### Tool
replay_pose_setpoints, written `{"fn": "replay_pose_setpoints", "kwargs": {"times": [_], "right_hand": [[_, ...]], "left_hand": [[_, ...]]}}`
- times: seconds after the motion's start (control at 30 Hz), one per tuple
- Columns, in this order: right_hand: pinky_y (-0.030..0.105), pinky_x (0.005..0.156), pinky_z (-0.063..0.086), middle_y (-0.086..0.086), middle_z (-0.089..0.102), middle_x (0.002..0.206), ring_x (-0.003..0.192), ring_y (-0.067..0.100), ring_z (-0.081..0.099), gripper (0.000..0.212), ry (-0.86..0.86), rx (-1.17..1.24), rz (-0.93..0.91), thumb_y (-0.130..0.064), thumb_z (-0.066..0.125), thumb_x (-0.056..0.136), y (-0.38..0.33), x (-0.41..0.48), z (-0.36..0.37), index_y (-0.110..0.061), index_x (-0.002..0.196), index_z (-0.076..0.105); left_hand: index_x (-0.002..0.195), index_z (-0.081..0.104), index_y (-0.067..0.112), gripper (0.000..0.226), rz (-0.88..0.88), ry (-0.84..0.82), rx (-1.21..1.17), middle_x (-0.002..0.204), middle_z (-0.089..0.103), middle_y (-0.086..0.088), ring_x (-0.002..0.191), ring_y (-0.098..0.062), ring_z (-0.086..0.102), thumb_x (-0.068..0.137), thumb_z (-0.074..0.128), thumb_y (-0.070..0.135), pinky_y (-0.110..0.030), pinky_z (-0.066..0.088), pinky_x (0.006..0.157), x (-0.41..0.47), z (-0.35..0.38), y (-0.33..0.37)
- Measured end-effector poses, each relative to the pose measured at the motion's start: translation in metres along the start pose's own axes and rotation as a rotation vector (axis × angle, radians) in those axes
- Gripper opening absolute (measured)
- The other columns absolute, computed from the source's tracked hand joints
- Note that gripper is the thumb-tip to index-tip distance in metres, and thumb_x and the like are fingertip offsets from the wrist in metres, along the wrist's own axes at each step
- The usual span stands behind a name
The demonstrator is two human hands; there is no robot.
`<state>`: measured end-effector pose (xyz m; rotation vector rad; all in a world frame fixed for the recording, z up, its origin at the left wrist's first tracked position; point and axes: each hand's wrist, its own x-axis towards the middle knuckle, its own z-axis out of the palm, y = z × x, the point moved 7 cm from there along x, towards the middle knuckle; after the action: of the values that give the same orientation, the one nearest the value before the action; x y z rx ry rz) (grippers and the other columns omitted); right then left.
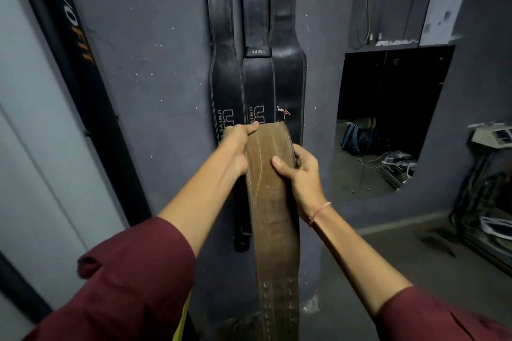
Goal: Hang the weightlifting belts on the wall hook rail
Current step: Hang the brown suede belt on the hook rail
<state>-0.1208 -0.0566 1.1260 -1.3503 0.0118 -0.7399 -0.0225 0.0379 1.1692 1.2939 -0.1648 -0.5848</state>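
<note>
Holding the brown belt up by the wall: left hand pinches its top edge, right hand grips its side. Black belts hang just behind. I'd raise the top end higher, hooks look out of shot.

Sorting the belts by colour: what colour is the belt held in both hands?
Tan-brown suede with pale stitching, the belt shows best in the head view.

We have one view only — a wide-angle camera on the head, looking forward and down along both forearms. It faces a dark wall at close range, the hands near mid-frame, with floor at lower right — edges bowed.
</note>
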Motion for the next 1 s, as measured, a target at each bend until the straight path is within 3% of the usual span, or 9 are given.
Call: {"fn": "replay_pose_setpoints", "kwargs": {"times": [0.1, 0.23, 0.43, 0.53, 0.6, 0.67, 0.7, 0.83, 1.0], "right_hand": [[0.038, 0.085, 0.059, 0.017, 0.075, 0.108, 0.097, 0.025, 0.072, 0.028, -0.057, -0.041, 0.116, 0.002, 0.071, 0.084, 0.041, -0.027, -0.019, 0.004, 0.112, 0.066], [0.034, 0.080, 0.056, 0.013, 0.076, 0.103, 0.089, 0.018, 0.073, 0.023, -0.070, -0.052, 0.223, 0.003, 0.067, 0.087, 0.077, -0.051, -0.028, 0.008, 0.110, 0.067], [0.033, 0.097, 0.055, 0.006, 0.067, 0.124, 0.113, 0.018, 0.066, 0.035, -0.069, -0.005, 0.077, -0.025, 0.058, 0.098, -0.008, 0.004, 0.018, -0.012, 0.131, 0.053], [0.041, 0.095, 0.056, 0.012, 0.070, 0.117, 0.107, 0.026, 0.069, 0.037, -0.052, -0.053, 0.084, -0.023, 0.065, 0.094, -0.040, 0.032, 0.028, -0.006, 0.126, 0.058], [0.048, 0.094, 0.056, 0.018, 0.072, 0.109, 0.102, 0.031, 0.071, 0.026, -0.041, -0.104, 0.083, -0.014, 0.065, 0.093, -0.047, 0.040, 0.036, 0.001, 0.114, 0.065], [0.049, 0.094, 0.056, 0.020, 0.073, 0.105, 0.097, 0.030, 0.071, 0.020, -0.027, -0.138, 0.050, -0.005, 0.064, 0.091, -0.045, 0.037, 0.044, 0.005, 0.108, 0.066], [0.048, 0.093, 0.056, 0.018, 0.073, 0.103, 0.093, 0.027, 0.071, 0.019, -0.019, -0.132, 0.032, -0.001, 0.064, 0.090, -0.043, 0.032, 0.046, 0.006, 0.108, 0.066], [0.044, 0.092, 0.057, 0.009, 0.072, 0.101, 0.093, 0.020, 0.070, 0.025, -0.027, -0.089, -0.019, 0.003, 0.064, 0.088, -0.043, 0.020, 0.046, 0.003, 0.113, 0.064], [0.037, 0.083, 0.059, 0.009, 0.072, 0.099, 0.090, 0.018, 0.070, 0.031, -0.047, -0.088, -0.064, 0.009, 0.065, 0.084, -0.044, 0.010, 0.031, 0.001, 0.114, 0.066]], "left_hand": [[0.101, 0.059, 0.011, 0.005, 0.270, 0.039, -0.062, 0.082, 0.067, -0.011, 0.069, -0.024, 0.065, 0.098, 0.055, 0.009, -0.035, 0.057, 0.061, -0.008, 0.002, 0.003], [0.104, 0.056, 0.015, 0.007, 0.395, -0.009, -0.083, 0.089, 0.068, -0.007, 0.071, -0.020, 0.067, 0.101, 0.052, 0.010, -0.033, 0.059, 0.056, -0.020, 0.004, 0.012], [0.112, 0.053, 0.015, 0.010, 0.604, -0.041, -0.002, 0.108, 0.067, -0.009, 0.097, -0.025, 0.068, 0.102, 0.050, 0.015, -0.047, 0.057, 0.090, -0.028, 0.000, 0.011], [0.122, 0.053, 0.013, 0.025, 0.654, -0.067, 0.012, 0.119, 0.065, -0.014, 0.111, -0.033, 0.065, 0.098, 0.055, 0.021, -0.051, 0.054, 0.095, -0.035, -0.005, 0.003], [0.126, 0.053, 0.012, 0.035, 0.679, 0.089, 0.093, 0.121, 0.066, -0.012, 0.112, -0.030, 0.065, 0.097, 0.057, 0.031, -0.049, 0.053, 0.098, -0.040, -0.015, -0.005], [0.118, 0.060, 0.019, 0.037, 0.604, 0.370, 0.183, 0.111, 0.070, -0.004, 0.104, -0.024, 0.067, 0.095, 0.055, 0.047, -0.045, 0.053, 0.096, -0.041, -0.034, -0.015], [0.114, 0.063, 0.021, 0.044, 0.505, 0.405, 0.167, 0.107, 0.072, -0.003, 0.100, -0.023, 0.069, 0.091, 0.054, 0.057, -0.045, 0.055, 0.093, -0.040, -0.040, -0.020], [0.112, 0.071, 0.012, 0.061, 0.074, -0.056, -0.084, 0.097, 0.075, -0.014, 0.086, -0.027, 0.072, 0.091, 0.047, 0.065, -0.042, 0.058, 0.083, -0.031, -0.027, -0.018], [0.085, 0.065, 0.006, 0.033, 0.011, -0.063, -0.163, 0.064, 0.070, -0.012, 0.069, -0.026, 0.063, 0.100, 0.047, 0.029, -0.038, 0.050, 0.068, -0.028, -0.022, 0.005]]}}
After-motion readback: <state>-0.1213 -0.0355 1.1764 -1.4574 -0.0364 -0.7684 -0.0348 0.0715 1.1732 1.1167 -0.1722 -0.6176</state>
